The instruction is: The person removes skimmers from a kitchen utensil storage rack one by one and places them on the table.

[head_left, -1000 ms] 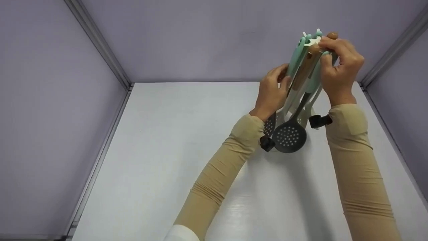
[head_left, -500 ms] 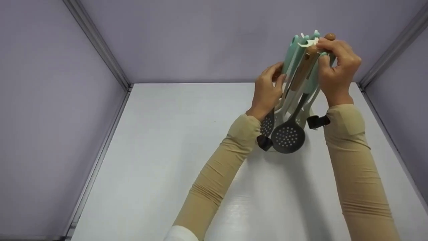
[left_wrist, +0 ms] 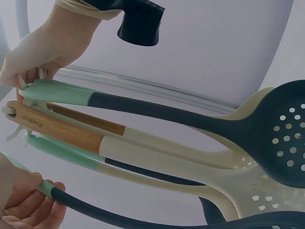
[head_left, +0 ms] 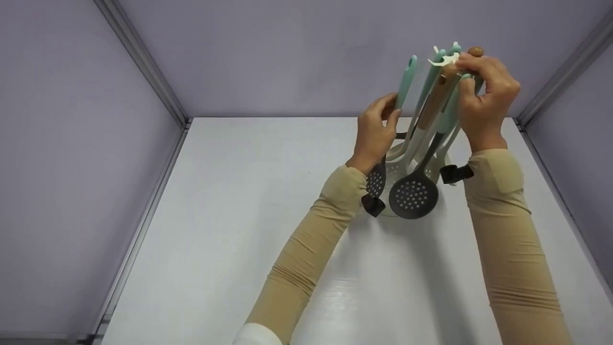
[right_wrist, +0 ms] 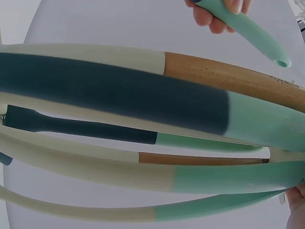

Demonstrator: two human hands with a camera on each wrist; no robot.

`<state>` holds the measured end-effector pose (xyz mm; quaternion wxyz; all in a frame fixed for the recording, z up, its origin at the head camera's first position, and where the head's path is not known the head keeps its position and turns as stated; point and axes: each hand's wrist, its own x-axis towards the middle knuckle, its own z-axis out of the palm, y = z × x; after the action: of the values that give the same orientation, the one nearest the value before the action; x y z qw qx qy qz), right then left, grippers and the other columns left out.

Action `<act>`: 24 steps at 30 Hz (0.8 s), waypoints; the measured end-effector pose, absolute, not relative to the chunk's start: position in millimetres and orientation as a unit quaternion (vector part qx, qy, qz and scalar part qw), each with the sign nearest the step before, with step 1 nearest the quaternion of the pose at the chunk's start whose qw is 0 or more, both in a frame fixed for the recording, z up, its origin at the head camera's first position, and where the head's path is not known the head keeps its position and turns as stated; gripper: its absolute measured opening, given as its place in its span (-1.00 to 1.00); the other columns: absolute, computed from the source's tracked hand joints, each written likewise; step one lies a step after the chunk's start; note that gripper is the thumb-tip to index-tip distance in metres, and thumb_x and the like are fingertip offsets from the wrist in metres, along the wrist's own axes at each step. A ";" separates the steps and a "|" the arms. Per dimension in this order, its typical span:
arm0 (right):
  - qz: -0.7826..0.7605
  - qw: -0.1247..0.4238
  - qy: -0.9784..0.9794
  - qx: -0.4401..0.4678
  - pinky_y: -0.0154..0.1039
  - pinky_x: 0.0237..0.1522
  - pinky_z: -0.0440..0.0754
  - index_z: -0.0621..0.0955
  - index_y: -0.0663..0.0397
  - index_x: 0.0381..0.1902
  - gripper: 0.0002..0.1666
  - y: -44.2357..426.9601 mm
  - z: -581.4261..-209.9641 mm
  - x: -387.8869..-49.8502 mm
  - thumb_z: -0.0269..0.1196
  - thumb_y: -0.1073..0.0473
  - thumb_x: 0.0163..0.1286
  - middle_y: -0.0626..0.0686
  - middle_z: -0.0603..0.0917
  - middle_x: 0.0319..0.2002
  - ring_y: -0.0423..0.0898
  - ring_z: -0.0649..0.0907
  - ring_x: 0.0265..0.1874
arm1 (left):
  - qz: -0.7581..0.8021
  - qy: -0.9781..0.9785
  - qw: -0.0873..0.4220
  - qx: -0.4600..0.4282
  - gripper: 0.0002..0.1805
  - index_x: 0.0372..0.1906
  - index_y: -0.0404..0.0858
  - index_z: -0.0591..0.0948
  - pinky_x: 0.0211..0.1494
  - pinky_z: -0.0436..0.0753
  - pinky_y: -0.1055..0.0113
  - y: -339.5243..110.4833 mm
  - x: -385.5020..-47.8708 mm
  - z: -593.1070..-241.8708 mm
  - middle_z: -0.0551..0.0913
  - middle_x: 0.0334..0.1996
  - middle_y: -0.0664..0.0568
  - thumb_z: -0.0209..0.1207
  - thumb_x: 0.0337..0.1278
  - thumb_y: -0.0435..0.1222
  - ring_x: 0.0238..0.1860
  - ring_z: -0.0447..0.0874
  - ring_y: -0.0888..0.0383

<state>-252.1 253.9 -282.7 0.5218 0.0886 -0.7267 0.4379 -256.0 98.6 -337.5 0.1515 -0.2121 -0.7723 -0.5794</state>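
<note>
My left hand [head_left: 376,132] pinches the mint handle [head_left: 406,82] of a dark slotted utensil [head_left: 376,181], held just left of the utensil rack; in the left wrist view that handle [left_wrist: 46,188] is between thumb and fingers. At the rack's white top [head_left: 448,59] my right hand [head_left: 488,100] grips with thumb and fingers. Around the rack hang several utensils, among them a dark slotted skimmer [head_left: 414,195] at the front and a wooden-handled white one [left_wrist: 71,130]. In the right wrist view, mint and wooden handles cross close to the camera.
The rack's pale round base [head_left: 390,213] stands on the white table [head_left: 230,215], toward its back right. Grey-purple panels [head_left: 287,57] rise behind and at both sides, joined by metal posts in the corners.
My left hand has moved left, and the mint-handled utensil has come away from the rack with it. My right hand stays at the rack's top, nearly still.
</note>
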 end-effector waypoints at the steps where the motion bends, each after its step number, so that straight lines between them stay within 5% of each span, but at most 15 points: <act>1: 0.438 0.522 -0.726 0.089 -0.63 -0.15 0.45 0.70 0.41 -0.39 -0.64 253.7 -282.7 -252.2 -0.02 0.35 0.07 0.34 0.75 -0.30 -0.57 0.53 -0.34 | -0.579 -0.773 0.151 -0.211 -0.62 0.20 -0.45 0.48 0.10 0.60 0.60 97.7 -256.3 -338.7 0.65 0.05 -0.23 0.09 0.32 -0.42 0.06 0.68 0.03; 24: 0.446 0.533 -0.713 0.089 -0.56 -0.09 0.49 0.67 0.46 -0.44 -0.63 245.5 -284.9 -255.6 -0.03 0.32 0.07 0.34 0.75 -0.31 -0.62 0.54 -0.28 | -0.564 -0.797 0.146 -0.157 -0.65 0.15 -0.43 0.52 0.07 0.63 0.54 57.9 -265.7 -374.9 0.68 -0.03 -0.20 0.10 0.31 -0.42 -0.01 0.69 0.03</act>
<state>-255.6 245.5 -284.9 0.5334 0.0894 -0.7134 0.4456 -265.7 57.9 -374.9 0.1463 -0.1572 -0.7972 -0.5642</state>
